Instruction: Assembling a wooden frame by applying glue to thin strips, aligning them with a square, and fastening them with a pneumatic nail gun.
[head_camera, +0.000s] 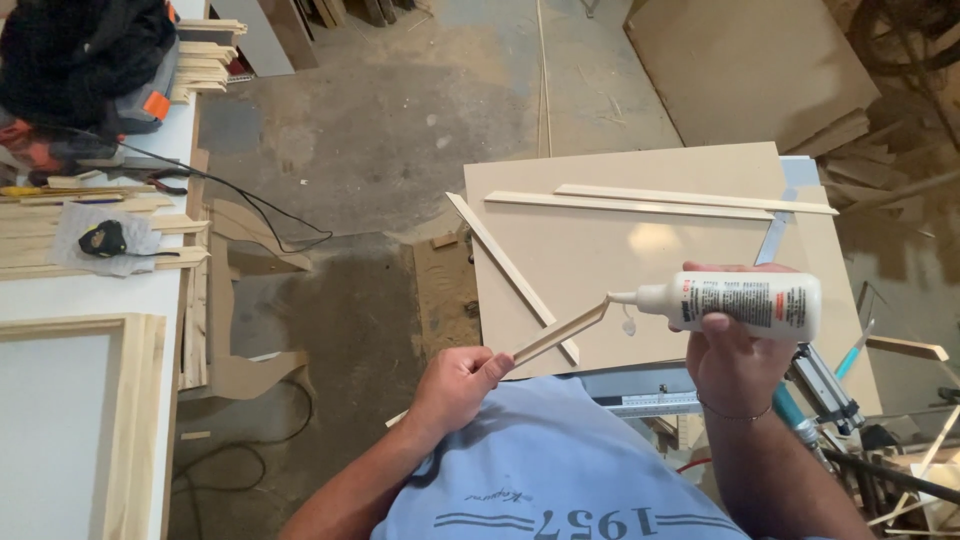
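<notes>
My left hand (455, 385) grips a thin wooden strip (560, 333) and holds it up at a slant, its mitred end pointing up and right. My right hand (735, 355) holds a white glue bottle (745, 303) sideways, its nozzle touching the strip's raised end. Both are above the near edge of a pale board (640, 260) that serves as a work surface. On the board lie three more wooden strips: one diagonal at the left (505, 270) and two long ones along the far side (640, 205).
A white workbench (70, 300) at the left carries a wooden frame (130, 400), stacked strips, a tape measure (108, 238) and a power tool (60, 150) with a black cable. Boards lean at the far right. Tools and clutter sit at the lower right. The floor is dusty concrete.
</notes>
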